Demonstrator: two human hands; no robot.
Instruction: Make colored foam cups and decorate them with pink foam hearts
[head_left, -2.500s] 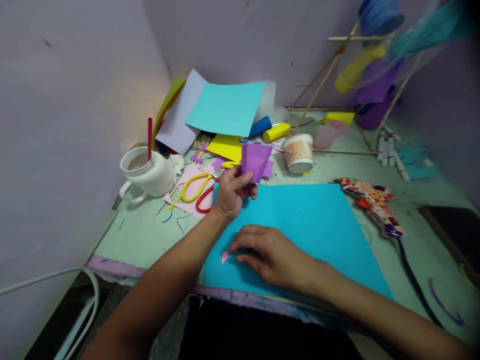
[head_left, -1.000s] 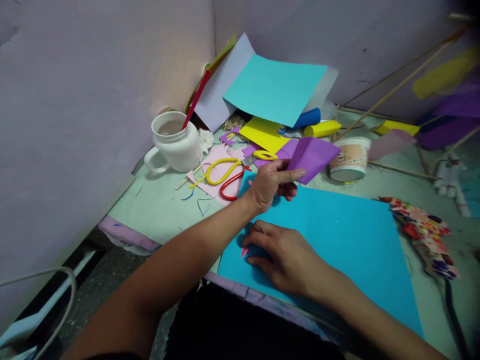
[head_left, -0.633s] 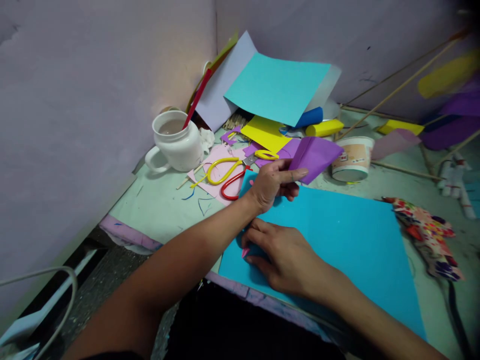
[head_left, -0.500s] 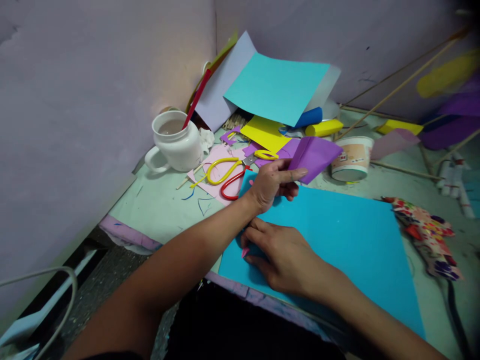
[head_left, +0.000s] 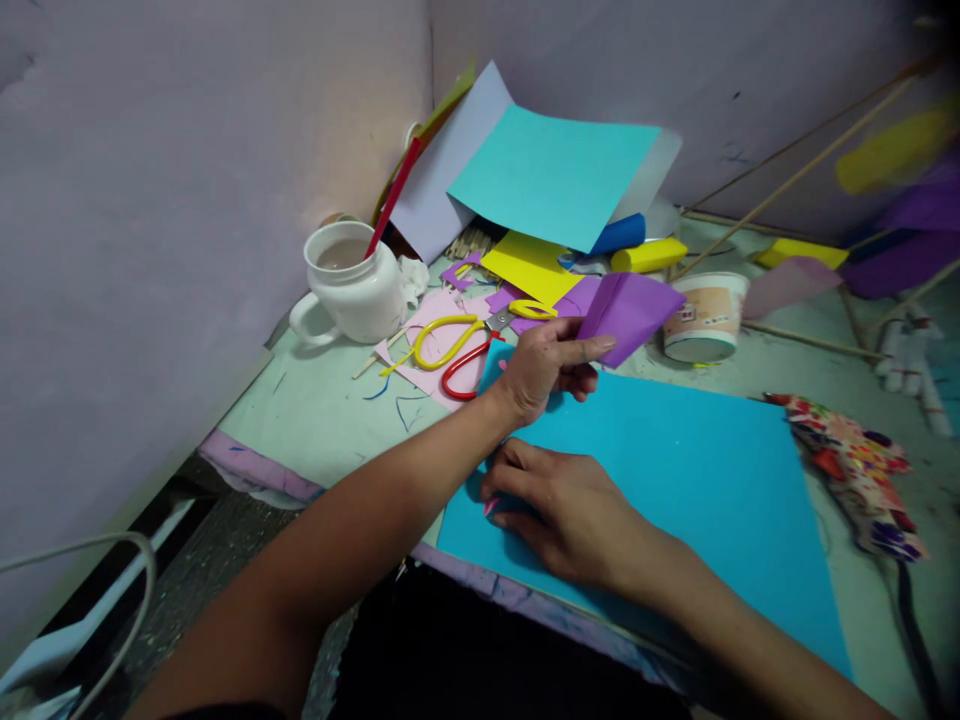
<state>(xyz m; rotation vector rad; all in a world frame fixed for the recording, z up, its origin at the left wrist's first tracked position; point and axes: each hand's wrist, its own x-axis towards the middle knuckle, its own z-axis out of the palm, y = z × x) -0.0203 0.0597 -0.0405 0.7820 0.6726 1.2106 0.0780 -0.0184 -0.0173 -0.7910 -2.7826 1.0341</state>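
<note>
My left hand (head_left: 551, 368) pinches a folded piece of purple paper (head_left: 634, 310) between thumb and fingers, above the far left part of a large blue sheet (head_left: 675, 480). Nearer to me, my right hand (head_left: 555, 505) rests low over the same sheet. Its thumb and fingertips close on a small pink piece of paper (head_left: 491, 507), mostly hidden by the fingers. Just left of my left hand lie scissors with yellow handles (head_left: 450, 345). Part of a red handle (head_left: 457, 380) shows beside them, over pale pink paper scraps.
A white mug (head_left: 360, 300) of cloudy liquid with a red stick (head_left: 394, 200) stands at left. Behind are a turquoise sheet (head_left: 555, 175) and yellow paper (head_left: 525, 265). To the right are a paper cup (head_left: 705, 315), thin sticks and a floral cloth item (head_left: 847, 450).
The fingers of my right hand have shifted slightly around the small pink piece, covering more of it. My left hand and the purple paper stay in place.
</note>
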